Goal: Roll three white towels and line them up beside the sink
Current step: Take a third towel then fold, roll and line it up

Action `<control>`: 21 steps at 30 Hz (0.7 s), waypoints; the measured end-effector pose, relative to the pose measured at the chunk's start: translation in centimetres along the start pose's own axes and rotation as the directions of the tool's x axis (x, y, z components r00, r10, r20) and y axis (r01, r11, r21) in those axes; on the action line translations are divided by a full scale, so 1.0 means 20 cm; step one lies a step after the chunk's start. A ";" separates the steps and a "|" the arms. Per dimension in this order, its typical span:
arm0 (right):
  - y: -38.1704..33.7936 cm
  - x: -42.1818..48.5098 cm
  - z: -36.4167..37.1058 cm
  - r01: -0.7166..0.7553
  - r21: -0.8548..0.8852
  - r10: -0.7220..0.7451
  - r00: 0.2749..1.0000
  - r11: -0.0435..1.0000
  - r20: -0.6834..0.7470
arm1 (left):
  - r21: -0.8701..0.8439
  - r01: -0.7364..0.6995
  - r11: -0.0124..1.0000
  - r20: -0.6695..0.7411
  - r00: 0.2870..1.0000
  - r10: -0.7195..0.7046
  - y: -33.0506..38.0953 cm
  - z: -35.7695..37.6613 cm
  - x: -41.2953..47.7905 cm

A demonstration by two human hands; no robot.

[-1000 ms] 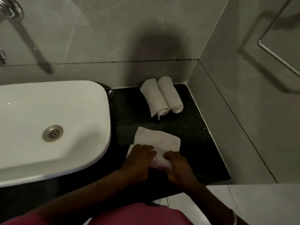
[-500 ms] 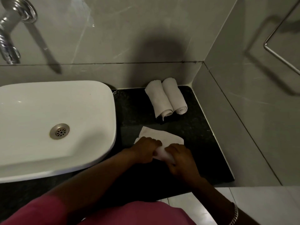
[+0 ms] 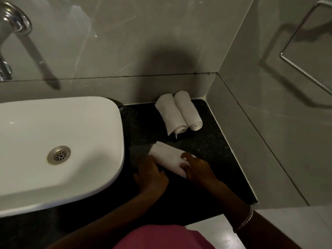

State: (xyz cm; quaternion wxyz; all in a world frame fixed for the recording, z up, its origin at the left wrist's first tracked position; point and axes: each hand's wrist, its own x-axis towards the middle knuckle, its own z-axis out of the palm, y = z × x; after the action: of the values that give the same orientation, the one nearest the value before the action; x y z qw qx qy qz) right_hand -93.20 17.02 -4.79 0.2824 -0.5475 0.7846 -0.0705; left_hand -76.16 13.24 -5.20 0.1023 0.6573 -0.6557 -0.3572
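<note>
My left hand (image 3: 152, 174) and right hand (image 3: 196, 169) press closed on the third towel (image 3: 168, 159), half rolled on the near counter (image 3: 212, 150). Uneven pressure could skew or loosen it, misaligning it with the two rolled towels (image 3: 177, 113) farther back.

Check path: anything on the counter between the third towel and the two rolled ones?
Nothing visible. The third towel, held by the left hand and right hand, lies just in front of the rolled towels. Only bare counter shows between them, and beside the pair toward the sink.
</note>
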 end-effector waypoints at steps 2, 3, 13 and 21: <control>-0.02 0.01 -0.02 0.024 0.022 -0.024 1.000 0.999 0.005 | -0.200 0.194 0.961 0.226 0.963 -0.147 -0.02 0.02 0.06; -0.02 0.02 -0.02 0.029 0.044 -0.029 1.000 0.999 -0.002 | -0.267 0.237 0.934 0.317 0.937 -0.147 -0.01 0.01 0.08; -0.12 0.11 0.10 -0.254 0.521 0.257 0.964 0.815 0.067 | -0.630 0.354 0.691 0.384 0.916 -0.119 0.08 -0.01 0.12; -0.20 0.11 0.08 -0.228 0.255 0.241 0.970 0.940 -0.023 | -0.722 0.363 0.589 0.259 0.931 -0.256 0.10 0.03 0.12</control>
State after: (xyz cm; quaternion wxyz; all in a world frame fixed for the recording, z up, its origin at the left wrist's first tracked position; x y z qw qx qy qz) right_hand -89.56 13.84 -5.32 0.3343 -0.4080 0.8363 -0.1495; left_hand -78.44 10.93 -5.25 0.2621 0.6328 -0.3257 -0.6518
